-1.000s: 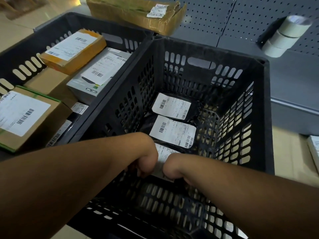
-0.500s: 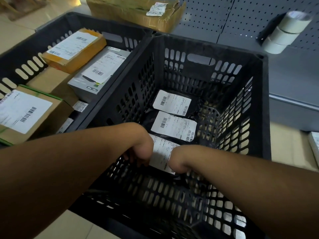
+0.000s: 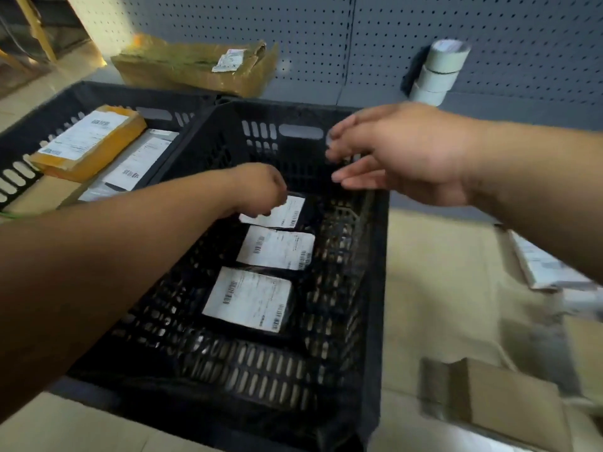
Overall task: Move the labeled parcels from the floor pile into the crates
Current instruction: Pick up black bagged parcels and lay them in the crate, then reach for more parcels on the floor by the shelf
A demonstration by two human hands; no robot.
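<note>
left hand (image 3: pixel 261 187): loosely curled inside the near crate (image 3: pixel 375 288), knuckles over the corner of the far parcel (image 3: pixel 277 213); whether that corner is pinched or only touched cannot be told.
right hand (image 3: pixel 398 151): raised above the crate's far rim, fingers spread and slack, nothing held.
parcels in crate: three dark flat packets with white barcode labels are laid in a row on the crate floor, below and between the two hands; the middle parcel (image 3: pixel 277 249) and the near parcel (image 3: pixel 251 298) lie nearer the body than the left hand.
second crate (image 3: pixel 19 151): beyond the left forearm, already loaded with a yellow-brown labeled box (image 3: pixel 88 141) and other cartons.
remaining pile: pale labeled packets (image 3: pixel 548 269) and a cardboard box (image 3: pixel 489 399) are seen on the floor under and outside the right forearm; blurred.
handling, as judged: the dark packets look like thin, soft poly mailers, light and probably slick, likely to sag if lifted by one corner.
where to grip, as judged: a long edge is best pinched thumb on top, fingers beneath; the box is better taken by opposite sides.
</note>
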